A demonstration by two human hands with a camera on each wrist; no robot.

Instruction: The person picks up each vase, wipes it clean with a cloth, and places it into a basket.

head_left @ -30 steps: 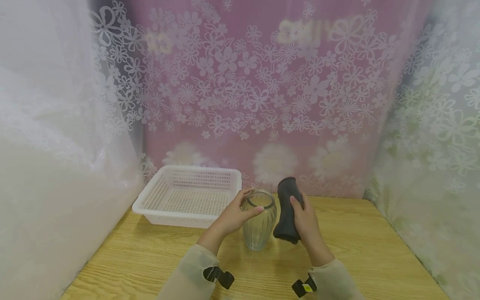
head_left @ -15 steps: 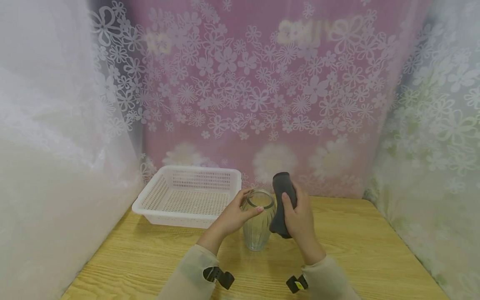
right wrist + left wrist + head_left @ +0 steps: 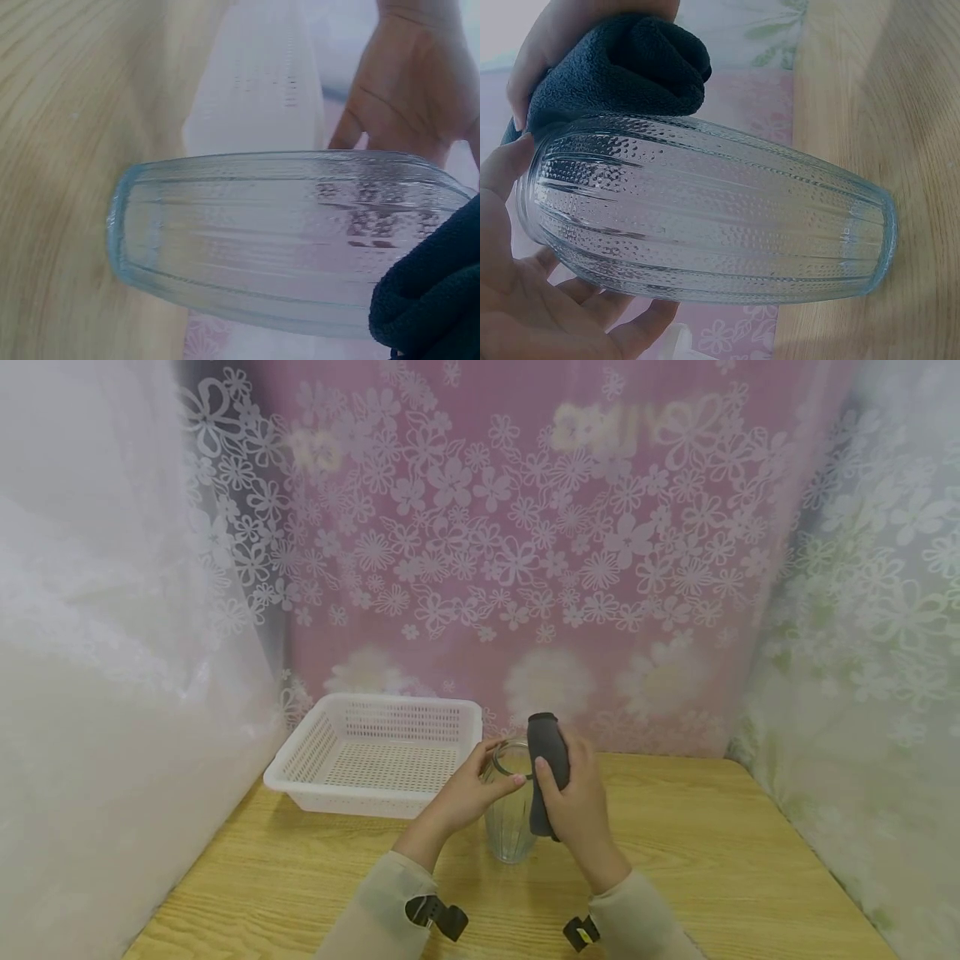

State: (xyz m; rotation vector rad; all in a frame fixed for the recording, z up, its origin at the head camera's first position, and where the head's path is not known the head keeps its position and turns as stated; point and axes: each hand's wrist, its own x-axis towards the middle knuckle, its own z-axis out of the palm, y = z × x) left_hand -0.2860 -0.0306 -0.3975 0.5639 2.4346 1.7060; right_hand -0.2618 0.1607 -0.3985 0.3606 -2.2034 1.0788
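A clear ribbed glass vase (image 3: pixel 510 827) stands upright on the table. My left hand (image 3: pixel 468 789) grips it near the neck, thumb at the rim and fingers behind the far side. In the left wrist view the bumpy glass (image 3: pixel 705 217) fills the middle, with those fingers (image 3: pixel 649 326) along its side. My right hand (image 3: pixel 585 806) holds a folded dark grey cloth (image 3: pixel 547 768) against the vase's right shoulder. The right wrist view shows the cloth (image 3: pixel 435 292) covering part of the glass near the mouth; the right hand's own fingers are hidden there.
A white perforated plastic basket (image 3: pixel 375 793) stands behind and to the left of the vase on the wooden table (image 3: pixel 712 860). Flower-patterned curtains (image 3: pixel 517 568) hang behind the table and at both sides.
My right hand has moved left with the cloth, from beside the vase to against its right side. The left hand and the vase have stayed in place.
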